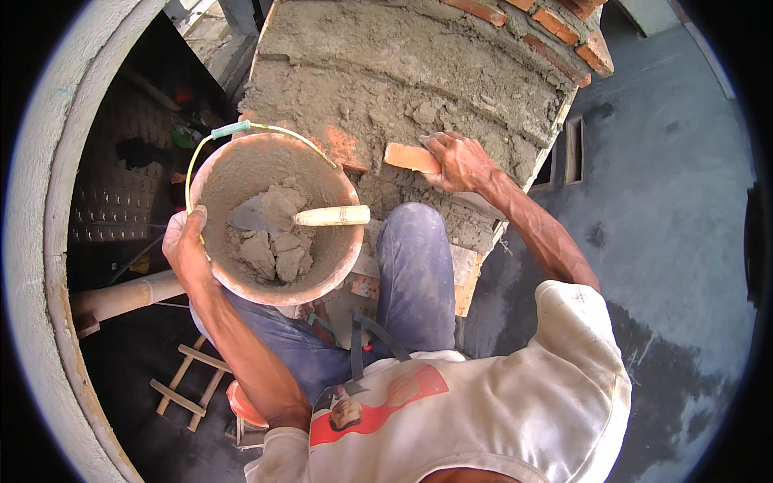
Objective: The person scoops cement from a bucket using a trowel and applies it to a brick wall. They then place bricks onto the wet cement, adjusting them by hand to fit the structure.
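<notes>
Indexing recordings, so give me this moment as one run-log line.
left hand: gripping bucket at rim | right hand: gripping brick | bucket: mortar, wooden-handled trowel | ahead: mortar-covered surface, brick courses

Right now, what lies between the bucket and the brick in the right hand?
In the head view, rough grey mortar lies between the bucket and the brick, with orange brickwork showing near the bucket.

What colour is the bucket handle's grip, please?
The grip is pale green, seen best in the head view.
</notes>
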`<state>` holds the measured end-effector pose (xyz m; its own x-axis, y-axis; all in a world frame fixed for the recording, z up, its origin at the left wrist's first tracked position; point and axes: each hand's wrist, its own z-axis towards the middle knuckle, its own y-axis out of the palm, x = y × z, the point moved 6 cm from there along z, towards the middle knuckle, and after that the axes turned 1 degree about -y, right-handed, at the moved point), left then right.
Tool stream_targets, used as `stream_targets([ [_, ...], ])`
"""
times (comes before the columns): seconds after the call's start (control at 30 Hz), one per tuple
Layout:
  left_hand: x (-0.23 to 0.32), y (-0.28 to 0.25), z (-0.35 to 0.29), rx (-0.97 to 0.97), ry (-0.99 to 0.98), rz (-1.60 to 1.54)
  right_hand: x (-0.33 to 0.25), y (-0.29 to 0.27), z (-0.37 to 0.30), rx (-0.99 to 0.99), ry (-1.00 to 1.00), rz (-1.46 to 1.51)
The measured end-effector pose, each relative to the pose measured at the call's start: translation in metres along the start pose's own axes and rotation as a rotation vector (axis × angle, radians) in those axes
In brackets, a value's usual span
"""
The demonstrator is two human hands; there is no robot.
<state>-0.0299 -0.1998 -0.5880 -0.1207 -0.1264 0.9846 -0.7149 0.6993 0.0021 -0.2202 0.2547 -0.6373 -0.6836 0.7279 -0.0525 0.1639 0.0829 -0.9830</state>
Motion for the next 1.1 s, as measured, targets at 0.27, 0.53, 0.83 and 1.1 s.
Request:
stream_targets([
  [0.27,0.005,0.016,0.002,0.050,0.098,0.026,0.015,-0.029,-0.005,0.023,0.010,-0.117],
  [0.53,0.018,0.006,-0.002,0.077,0.129,0.052,-0.002,-0.292,-0.004,0.793,0.077,-0.103],
  [0.83,0.006,-0.011,-0.002,0.130,0.038,0.007,0.044,-0.379,0.119,0.864,0.125,-0.477],
  [1.1,-0.006,-0.010,-0.001,0.095,-0.035,-0.028,-0.067,-0.107,0.101,0.313,-0.137,-0.083],
])
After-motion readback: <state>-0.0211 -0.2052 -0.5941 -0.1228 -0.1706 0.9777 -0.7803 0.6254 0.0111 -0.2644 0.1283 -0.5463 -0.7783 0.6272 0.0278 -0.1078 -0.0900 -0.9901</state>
